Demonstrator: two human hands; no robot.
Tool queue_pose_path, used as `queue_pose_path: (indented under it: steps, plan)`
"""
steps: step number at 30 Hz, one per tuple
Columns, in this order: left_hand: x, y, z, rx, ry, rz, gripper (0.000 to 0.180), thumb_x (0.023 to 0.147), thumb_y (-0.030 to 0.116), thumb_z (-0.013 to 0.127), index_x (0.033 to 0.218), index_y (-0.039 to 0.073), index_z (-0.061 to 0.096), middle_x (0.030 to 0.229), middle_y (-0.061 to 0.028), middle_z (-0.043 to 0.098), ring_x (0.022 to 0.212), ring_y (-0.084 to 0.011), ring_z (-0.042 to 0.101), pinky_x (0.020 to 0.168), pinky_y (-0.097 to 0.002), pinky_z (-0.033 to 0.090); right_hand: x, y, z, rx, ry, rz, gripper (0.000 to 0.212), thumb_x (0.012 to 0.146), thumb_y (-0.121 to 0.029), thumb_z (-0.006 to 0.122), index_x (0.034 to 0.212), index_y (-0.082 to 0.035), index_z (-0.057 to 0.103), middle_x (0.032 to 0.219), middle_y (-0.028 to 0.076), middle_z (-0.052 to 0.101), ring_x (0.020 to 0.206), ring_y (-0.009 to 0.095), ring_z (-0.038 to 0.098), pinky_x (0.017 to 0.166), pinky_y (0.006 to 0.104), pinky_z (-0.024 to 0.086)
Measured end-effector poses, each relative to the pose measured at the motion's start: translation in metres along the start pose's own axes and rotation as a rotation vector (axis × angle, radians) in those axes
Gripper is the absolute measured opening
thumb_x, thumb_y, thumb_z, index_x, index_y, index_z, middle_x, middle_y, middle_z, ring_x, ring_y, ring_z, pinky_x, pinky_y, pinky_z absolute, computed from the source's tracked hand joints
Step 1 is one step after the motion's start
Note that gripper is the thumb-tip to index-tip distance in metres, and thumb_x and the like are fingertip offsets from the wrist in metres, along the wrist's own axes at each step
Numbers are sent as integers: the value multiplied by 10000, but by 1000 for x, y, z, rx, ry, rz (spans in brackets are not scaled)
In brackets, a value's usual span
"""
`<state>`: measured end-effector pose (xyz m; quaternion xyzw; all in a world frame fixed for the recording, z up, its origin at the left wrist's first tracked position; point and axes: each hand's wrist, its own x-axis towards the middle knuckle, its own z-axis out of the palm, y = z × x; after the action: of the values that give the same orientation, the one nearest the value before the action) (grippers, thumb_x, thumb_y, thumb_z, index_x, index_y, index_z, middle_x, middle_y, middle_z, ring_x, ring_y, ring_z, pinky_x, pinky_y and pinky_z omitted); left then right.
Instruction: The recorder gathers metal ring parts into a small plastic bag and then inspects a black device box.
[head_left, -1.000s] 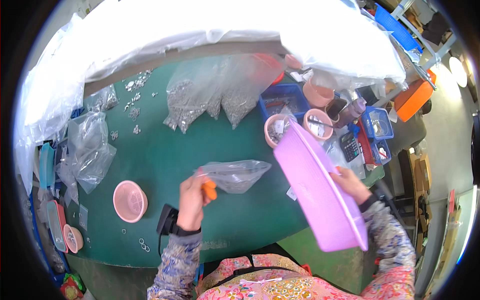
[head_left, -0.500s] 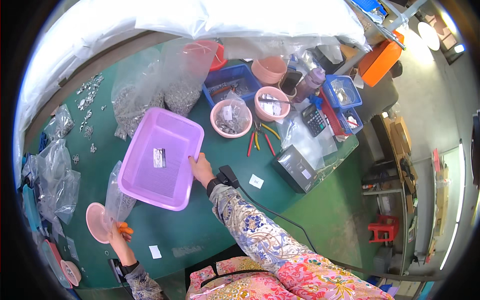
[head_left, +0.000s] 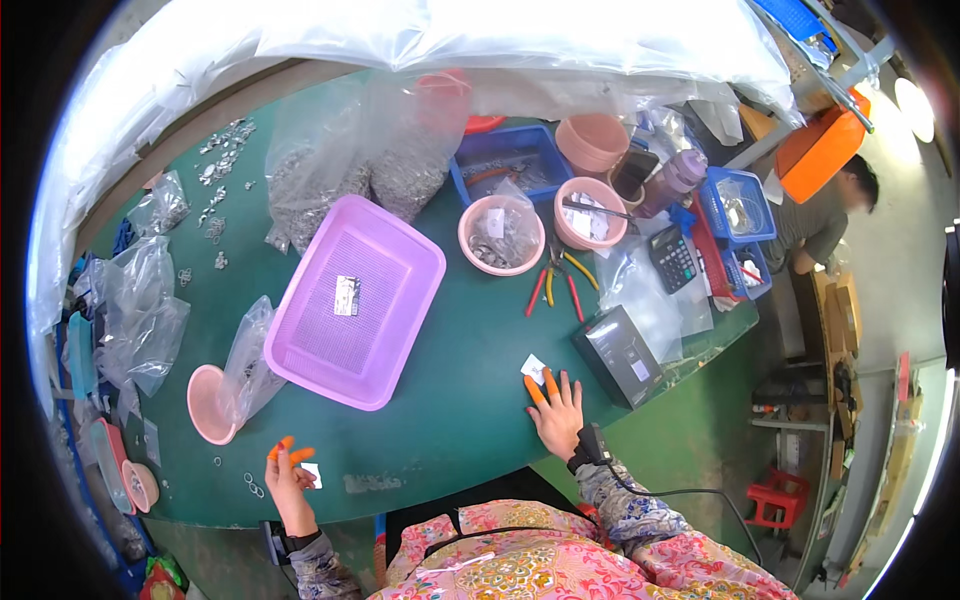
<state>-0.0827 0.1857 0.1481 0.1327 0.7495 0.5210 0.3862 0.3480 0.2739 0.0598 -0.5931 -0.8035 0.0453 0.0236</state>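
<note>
My right hand (head_left: 558, 418) lies flat near the table's front edge, its fingers apart and two of them in orange finger covers. Their tips touch a small white paper label (head_left: 533, 368). My left hand (head_left: 291, 488) is raised at the front left, orange covers on its fingertips, fingers apart and nothing between them. Right beside it lies another small white label (head_left: 313, 474). Between and beyond the hands sits a purple plastic basket (head_left: 385, 368) with a printed label (head_left: 347, 296) inside. A pink bowl (head_left: 207, 405) with a clear bag (head_left: 252, 355) stands left of it.
Large bags of metal parts (head_left: 405, 185) stand behind the basket. Pink bowls, a blue tray (head_left: 535, 150), pliers (head_left: 560, 280), a calculator (head_left: 673, 258) and a black box (head_left: 617, 356) fill the right side. Loose metal pieces (head_left: 222, 150) lie far left. A person (head_left: 815, 225) is beyond the table.
My right hand has let go of the basket and moved right to the label. My left hand has come away from the pink bowl and bag, toward the other label.
</note>
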Motion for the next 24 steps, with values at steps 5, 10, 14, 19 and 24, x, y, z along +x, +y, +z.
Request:
queue_pose_path:
  steps: [5,10,14,19,24]
  plan:
    - [-11,3,7,26,21,15,315,979,267,501,1178,32,571,876,-126,692,470,-73,469,444,-217,406,0,-2,5,61,-76,-46,614,877,-219,585,1448,-133,375,1456,116,389,1359,420,292,1092,622,195]
    - [-8,23,14,-16,30,141,294,962,233,555,1139,0,574,834,-112,702,482,-72,516,444,-198,412,-2,7,5,63,-78,-102,669,820,-170,643,1440,-164,391,1452,92,396,1344,439,296,1104,592,205]
    - [-2,47,26,166,243,460,199,907,185,650,896,-14,645,715,-90,687,474,-97,521,471,-272,430,-8,-4,10,12,-112,-34,691,833,-217,642,1462,-185,359,1495,84,340,1342,467,276,1092,609,204]
    - [25,74,25,633,199,1145,206,776,46,703,967,1,641,1139,-183,600,1019,-362,568,851,-419,477,-11,-27,27,-44,-125,95,733,817,-185,635,1477,-134,321,1511,80,320,1378,420,246,1101,602,184]
    - [75,130,8,860,421,1084,461,718,46,737,1161,44,608,1220,-195,541,1115,-382,494,957,-478,407,-2,-54,11,-1,-49,184,770,780,-88,631,1473,-50,297,1503,108,333,1404,404,212,1119,546,193]
